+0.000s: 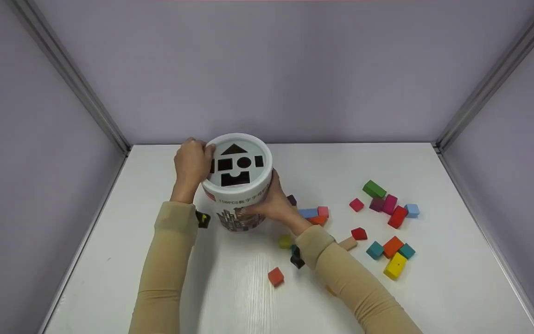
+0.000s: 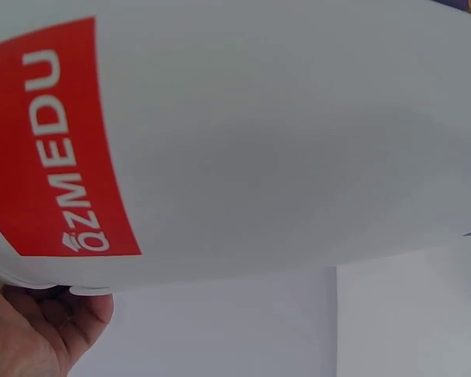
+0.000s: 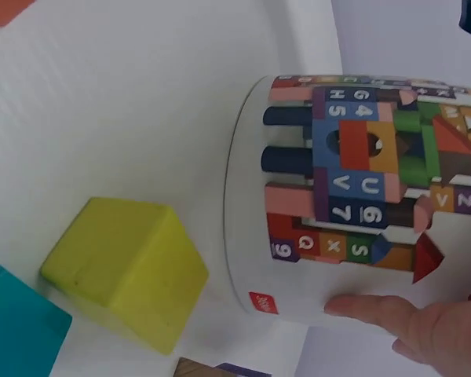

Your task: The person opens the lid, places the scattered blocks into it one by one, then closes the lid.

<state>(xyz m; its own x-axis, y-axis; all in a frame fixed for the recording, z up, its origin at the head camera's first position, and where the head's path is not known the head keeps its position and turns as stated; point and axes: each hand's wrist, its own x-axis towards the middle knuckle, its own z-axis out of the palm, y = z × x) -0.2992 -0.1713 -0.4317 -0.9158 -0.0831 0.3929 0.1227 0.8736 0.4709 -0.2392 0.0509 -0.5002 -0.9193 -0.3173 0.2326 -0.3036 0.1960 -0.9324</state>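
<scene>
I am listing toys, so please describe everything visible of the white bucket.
The white bucket is cylindrical and plastic-looking. Its lid, in place, has dark openings: triangle, square, circle, notched block and narrow rectangles. The side shows a red QZMEDU label and printed colourful blocks. The left hand grips its top rim; the right hand holds its side. It is held lid up; whether its base touches the table is unclear.
</scene>
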